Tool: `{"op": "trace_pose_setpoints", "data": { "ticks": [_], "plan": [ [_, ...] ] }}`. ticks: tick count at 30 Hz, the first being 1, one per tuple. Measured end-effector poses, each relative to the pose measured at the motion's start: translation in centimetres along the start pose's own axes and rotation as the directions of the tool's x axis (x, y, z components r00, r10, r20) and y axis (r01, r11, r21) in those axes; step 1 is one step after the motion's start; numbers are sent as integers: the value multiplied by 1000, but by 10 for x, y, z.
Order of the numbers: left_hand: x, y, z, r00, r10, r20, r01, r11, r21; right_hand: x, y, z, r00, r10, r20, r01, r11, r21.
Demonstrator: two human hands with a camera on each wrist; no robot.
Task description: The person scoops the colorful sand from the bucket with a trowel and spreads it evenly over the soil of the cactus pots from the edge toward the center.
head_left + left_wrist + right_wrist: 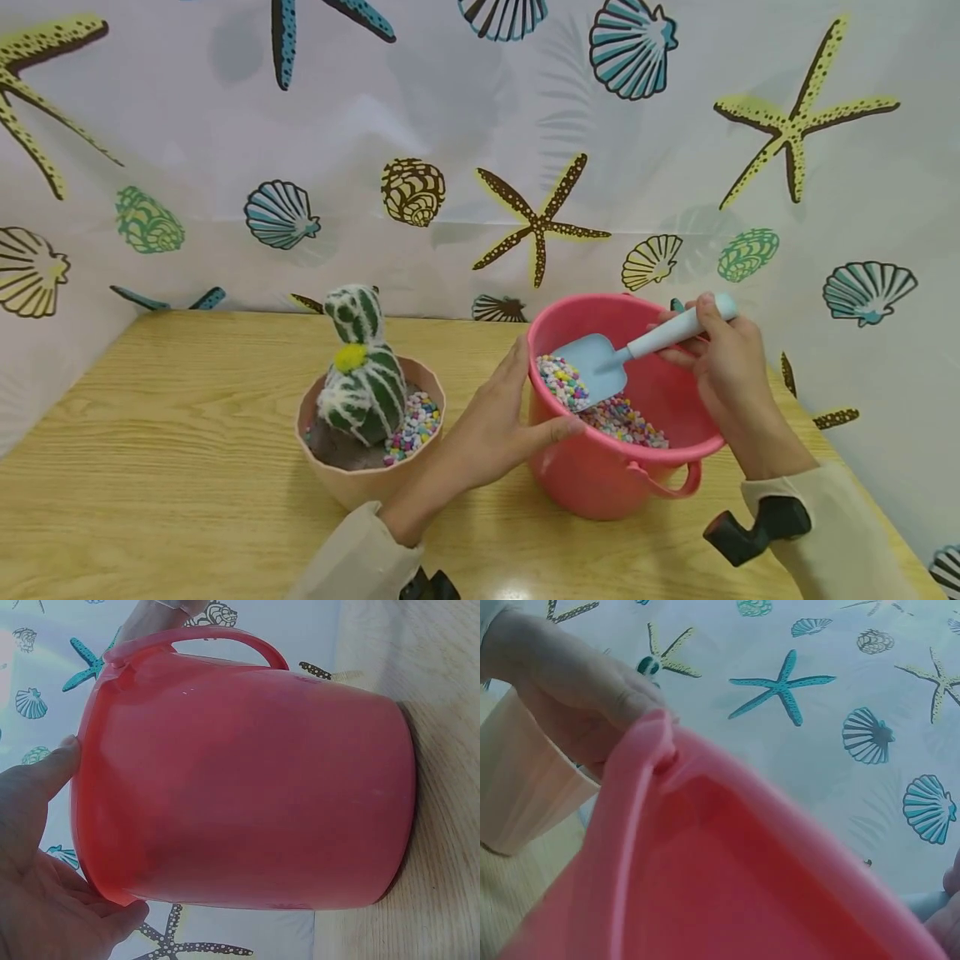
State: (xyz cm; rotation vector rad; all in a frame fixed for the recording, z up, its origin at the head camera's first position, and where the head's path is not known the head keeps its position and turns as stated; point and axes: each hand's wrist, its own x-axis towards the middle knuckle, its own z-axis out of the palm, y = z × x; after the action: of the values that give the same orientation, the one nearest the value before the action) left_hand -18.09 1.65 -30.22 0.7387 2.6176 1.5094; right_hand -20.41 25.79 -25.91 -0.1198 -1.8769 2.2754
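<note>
My right hand (723, 354) grips the pale handle of a light blue toy shovel (596, 367) inside a pink bucket (592, 475). The blade lies tilted against the near left inner wall, among small multicoloured pebbles (626, 421). With thumb and fingers spread along the rim, my left hand (498, 421) holds the bucket's near left side; the left wrist view shows these fingers (124, 922) at the rim. Left of the bucket stands a peach flowerpot (352, 483) with a green-and-white cactus (363, 396) bearing a yellow flower. Similar pebbles (412, 429) cover the right part of its grey soil.
Both pot and bucket stand on a light wooden table (180, 433). The bucket's pink carry handle (232, 636) hangs down at its side. Behind the table hangs a white cloth (450, 108) printed with starfish and shells. A black wrist device (757, 525) sits on the right sleeve.
</note>
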Motion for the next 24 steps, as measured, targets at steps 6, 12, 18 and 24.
{"op": "trace_pose_setpoints", "data": {
  "ticks": [6,12,18,24],
  "plan": [
    [1,-2,1,1000,-6,6,6,1000,-22,0,0,-5,998,46,45,-50,993,104],
    [0,-4,1,999,-33,6,33,998,-44,1,0,-6,996,79,33,-83,986,142],
    [0,-2,0,997,-71,8,71,997,-4,3,0,-6,995,100,5,-99,976,192],
    [1,-1,-1,997,-79,21,79,997,5,4,-1,-9,993,120,-21,-110,959,261]
  ]
}}
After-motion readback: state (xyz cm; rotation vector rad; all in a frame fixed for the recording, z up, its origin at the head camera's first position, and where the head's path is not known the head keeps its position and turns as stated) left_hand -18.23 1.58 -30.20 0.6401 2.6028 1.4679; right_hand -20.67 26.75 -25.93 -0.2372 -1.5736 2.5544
